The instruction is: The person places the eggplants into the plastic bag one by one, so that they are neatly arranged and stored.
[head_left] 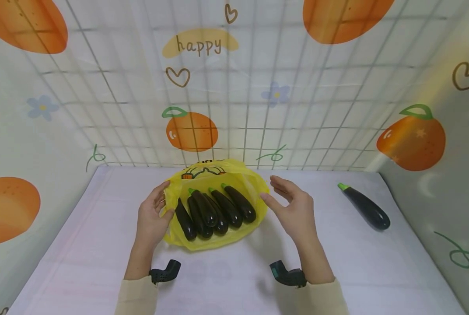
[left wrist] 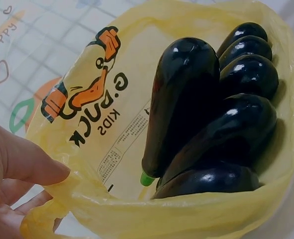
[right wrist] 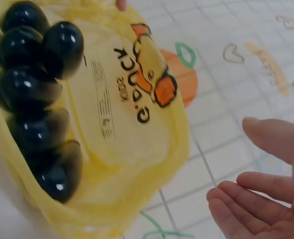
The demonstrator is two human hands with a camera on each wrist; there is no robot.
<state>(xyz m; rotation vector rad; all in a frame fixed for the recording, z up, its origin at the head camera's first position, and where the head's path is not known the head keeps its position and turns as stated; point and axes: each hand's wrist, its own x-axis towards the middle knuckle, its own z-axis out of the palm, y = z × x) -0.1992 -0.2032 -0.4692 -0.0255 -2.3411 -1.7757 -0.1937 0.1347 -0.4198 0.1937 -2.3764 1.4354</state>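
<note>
A yellow plastic bag printed with a cartoon duck lies with its mouth spread wide, and several dark, glossy eggplants with green stem ends rest side by side inside. At the bag's left rim, my left hand pinches the plastic, its thumb on the inner side and the other fingers behind. My right hand is held just off the bag's right rim, fingers loosely extended. In the right wrist view a gap shows between that hand and the bag, with nothing in its fingers.
One more eggplant lies by itself on the white tabletop at the right. A sheet with orange and heart prints hangs in front of a wire grid at the back. Pale printed side walls flank the table.
</note>
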